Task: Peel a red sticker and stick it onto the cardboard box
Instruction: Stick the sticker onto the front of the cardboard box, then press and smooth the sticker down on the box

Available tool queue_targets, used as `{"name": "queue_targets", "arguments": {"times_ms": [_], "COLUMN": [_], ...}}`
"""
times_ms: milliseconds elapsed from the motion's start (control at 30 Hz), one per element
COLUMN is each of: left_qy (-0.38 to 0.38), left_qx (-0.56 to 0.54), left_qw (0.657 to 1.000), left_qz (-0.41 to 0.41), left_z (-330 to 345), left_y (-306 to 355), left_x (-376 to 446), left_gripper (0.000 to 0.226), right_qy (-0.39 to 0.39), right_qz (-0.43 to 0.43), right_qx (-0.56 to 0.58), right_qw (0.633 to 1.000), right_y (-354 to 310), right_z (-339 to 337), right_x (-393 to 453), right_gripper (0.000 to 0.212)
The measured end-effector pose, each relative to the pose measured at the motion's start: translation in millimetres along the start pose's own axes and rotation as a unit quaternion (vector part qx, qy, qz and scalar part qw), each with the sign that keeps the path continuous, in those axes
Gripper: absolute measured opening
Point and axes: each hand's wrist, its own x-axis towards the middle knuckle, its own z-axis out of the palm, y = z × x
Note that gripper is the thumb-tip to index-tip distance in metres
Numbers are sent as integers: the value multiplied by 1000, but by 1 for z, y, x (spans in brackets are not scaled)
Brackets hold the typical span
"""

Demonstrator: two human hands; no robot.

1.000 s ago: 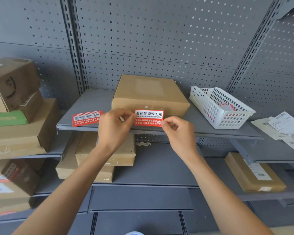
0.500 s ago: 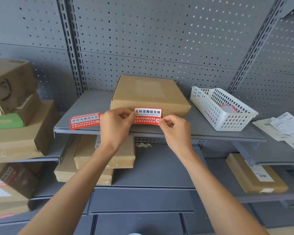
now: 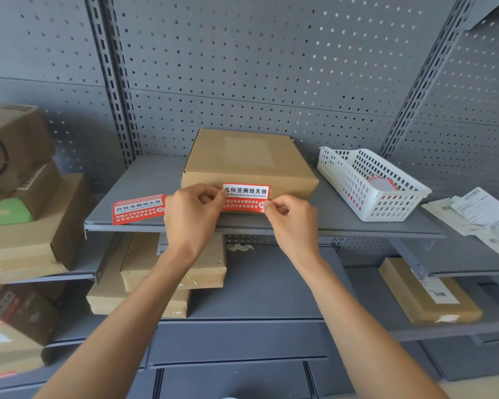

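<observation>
A flat cardboard box (image 3: 251,158) lies on the grey shelf (image 3: 357,226). In front of its near side hangs a red sticker (image 3: 245,197) with white and black print, held level. My left hand (image 3: 193,217) pinches its left end and my right hand (image 3: 293,223) pinches its lower right corner. The sticker overlaps the box's front face; whether it touches the cardboard I cannot tell. A small stack of the same red stickers (image 3: 139,209) rests on the shelf to the left of my left hand.
A white plastic basket (image 3: 369,182) with red stickers inside stands right of the box. Paper labels (image 3: 478,214) lie at the far right. Brown parcels are stacked at the left (image 3: 20,203) and on the lower shelves (image 3: 167,272). Behind is a perforated back wall.
Both hands have carried the sticker slightly up and toward the box's front face. The stack of stickers and the box have stayed in place.
</observation>
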Motion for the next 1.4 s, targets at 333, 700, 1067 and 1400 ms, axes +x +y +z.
{"name": "queue_targets", "arguments": {"times_ms": [333,700,1067,1400], "left_qy": [6,73,-20,-30], "left_qx": [38,76,4,50], "left_qw": [999,990,999,995], "left_qz": [0,93,39,87], "left_z": [-2,-13,-9,-6], "left_y": [-5,-13,-16,-1], "left_x": [-1,-4,11,7], "left_gripper": [23,20,71,66], "right_qy": [15,50,132,121], "right_qz": [13,-16,-43,-40], "right_qx": [-22,-46,-18,39], "right_qw": [1000,998,990,991], "right_y": [-4,-2,-3,-24], "right_z": [2,-6,-9,-3], "right_x": [-2,-6,0,5], "right_gripper": [19,31,67,69]}}
